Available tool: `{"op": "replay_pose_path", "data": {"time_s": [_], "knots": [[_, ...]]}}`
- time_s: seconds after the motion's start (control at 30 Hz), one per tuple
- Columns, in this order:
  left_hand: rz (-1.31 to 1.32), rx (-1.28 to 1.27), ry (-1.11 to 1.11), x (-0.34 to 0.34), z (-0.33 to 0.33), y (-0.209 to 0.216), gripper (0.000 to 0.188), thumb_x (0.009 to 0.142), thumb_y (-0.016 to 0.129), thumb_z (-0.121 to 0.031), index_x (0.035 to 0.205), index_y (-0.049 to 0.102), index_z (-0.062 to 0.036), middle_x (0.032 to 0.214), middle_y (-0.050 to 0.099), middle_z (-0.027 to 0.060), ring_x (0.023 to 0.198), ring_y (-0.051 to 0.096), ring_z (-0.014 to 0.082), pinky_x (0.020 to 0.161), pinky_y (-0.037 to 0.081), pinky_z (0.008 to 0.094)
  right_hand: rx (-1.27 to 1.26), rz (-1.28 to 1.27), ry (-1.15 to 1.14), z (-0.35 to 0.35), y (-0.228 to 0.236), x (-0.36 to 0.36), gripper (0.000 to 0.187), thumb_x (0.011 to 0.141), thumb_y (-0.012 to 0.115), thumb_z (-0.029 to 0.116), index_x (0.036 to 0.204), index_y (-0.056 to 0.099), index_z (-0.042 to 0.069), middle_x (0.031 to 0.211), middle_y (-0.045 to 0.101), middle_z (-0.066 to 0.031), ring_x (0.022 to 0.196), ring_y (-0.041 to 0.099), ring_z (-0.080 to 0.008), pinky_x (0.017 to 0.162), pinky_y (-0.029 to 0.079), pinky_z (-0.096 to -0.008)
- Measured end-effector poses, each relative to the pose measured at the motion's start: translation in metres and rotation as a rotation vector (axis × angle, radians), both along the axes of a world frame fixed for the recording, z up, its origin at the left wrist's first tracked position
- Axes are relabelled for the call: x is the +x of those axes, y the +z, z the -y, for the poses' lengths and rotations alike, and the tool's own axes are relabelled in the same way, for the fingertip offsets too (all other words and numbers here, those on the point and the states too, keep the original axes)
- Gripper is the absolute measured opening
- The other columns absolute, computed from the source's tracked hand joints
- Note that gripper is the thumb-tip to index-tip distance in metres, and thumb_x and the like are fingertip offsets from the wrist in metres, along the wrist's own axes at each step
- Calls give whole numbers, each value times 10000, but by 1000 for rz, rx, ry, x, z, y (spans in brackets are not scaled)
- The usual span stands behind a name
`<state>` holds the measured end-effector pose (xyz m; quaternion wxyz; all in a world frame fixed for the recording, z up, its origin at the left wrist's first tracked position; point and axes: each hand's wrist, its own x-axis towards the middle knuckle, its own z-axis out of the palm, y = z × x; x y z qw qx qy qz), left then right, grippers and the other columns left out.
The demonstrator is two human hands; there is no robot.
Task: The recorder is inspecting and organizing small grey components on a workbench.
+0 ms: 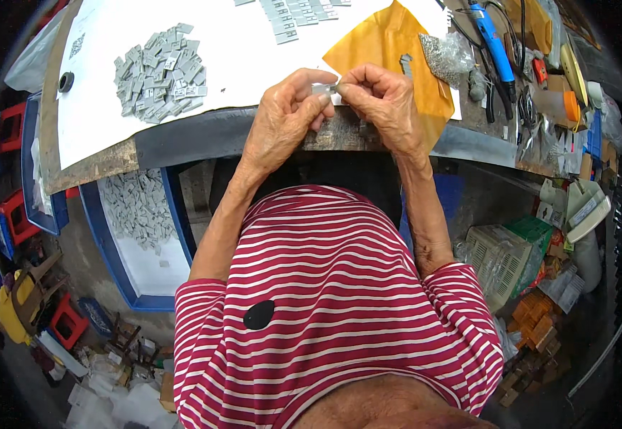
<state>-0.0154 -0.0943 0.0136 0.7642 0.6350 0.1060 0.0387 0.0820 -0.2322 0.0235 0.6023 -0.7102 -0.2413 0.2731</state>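
Observation:
Above the table's near edge, my two hands meet fingertip to fingertip. My left hand point(287, 114) pinches a small light-grey plastic piece point(321, 89) between thumb and fingers. My right hand point(384, 104) is closed in a pinch at the piece's right end; what its fingertips hold is too small and covered to make out. Under and behind the right hand lies an orange-yellow paper sheet or envelope point(368, 46), with a short grey strip point(406, 64) on it. Beside that strip sits a clear plastic bag of tiny metal parts point(443, 58).
A loose heap of grey plastic pieces point(161, 75) lies left on white paper point(232, 53); more stand in rows point(286, 18) at the back. A black ring point(66, 81) is far left. A blue electric screwdriver point(491, 39) lies right. Below left, a blue tray point(108, 247) holds more pieces.

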Motion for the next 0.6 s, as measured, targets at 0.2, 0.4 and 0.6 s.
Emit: {"op": "replay_pose_path", "data": {"time_s": [0.2, 0.4, 0.6], "knots": [[14, -51, -49, 0, -1, -2, 256, 871, 523, -118, 1097, 547, 1, 707, 566, -1, 581, 441, 42, 524, 340, 157, -23, -44, -14, 1, 0, 0, 92, 777, 638, 78, 766, 612, -9, 623, 543, 34, 552, 453, -3, 465, 339, -156], [11, -76, -38, -2, -1, -2, 266, 865, 535, -139, 1093, 522, -4, 696, 561, 8, 571, 433, 44, 509, 325, 160, 2, -193, 12, 1, 1, -2, 109, 794, 622, 93, 816, 600, -12, 617, 537, 16, 504, 438, -23, 434, 321, -169], [28, -108, -67, -2, -4, -4, 228, 869, 534, -146, 1052, 480, -21, 685, 563, 32, 554, 422, 46, 510, 318, 159, 63, -302, 47, -2, -2, -4, 124, 811, 597, 96, 856, 590, -19, 625, 543, 4, 481, 436, -34, 417, 309, -168]]}}
